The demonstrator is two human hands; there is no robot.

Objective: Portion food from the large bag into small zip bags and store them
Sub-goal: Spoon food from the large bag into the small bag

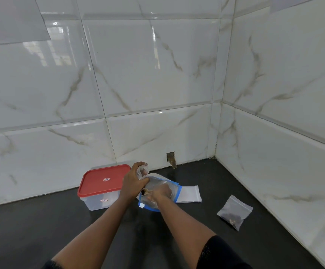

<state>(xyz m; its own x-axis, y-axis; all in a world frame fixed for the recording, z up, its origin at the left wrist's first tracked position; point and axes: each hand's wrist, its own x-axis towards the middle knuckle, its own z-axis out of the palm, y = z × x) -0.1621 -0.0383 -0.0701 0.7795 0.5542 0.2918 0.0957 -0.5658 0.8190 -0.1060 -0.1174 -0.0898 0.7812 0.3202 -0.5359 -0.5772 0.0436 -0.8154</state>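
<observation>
A dark bench (41, 226) runs into a corner of white marble-look wall tiles (157, 74). Near the base of the back wall a small hole in the tile (170, 158) shows. At the left stands a clear plastic box with a red lid (103, 181), closed, just beside the left forearm and partly hidden by it.

The large bag (174, 191), translucent with blue edges, lies on the bench between the box and a flat stack of empty zip bags (189, 194), overlapping the stack's left end. One blue edge faces right and another faces the person; its mouth is not clear.

The left hand (133, 183) grips a small zip bag (143, 170) in curled fingers and holds it upright above the large bag's far end, top upward. The right hand (161, 193) is at the large bag and seen partly through the plastic, with a brown piece (144, 191) at its fingertips. Whether it pinches that piece cannot be told.

Well apart to the right lies a filled zip bag (234, 211), set diagonally, its zip edge toward the right wall and dark food gathered at its near end.
</observation>
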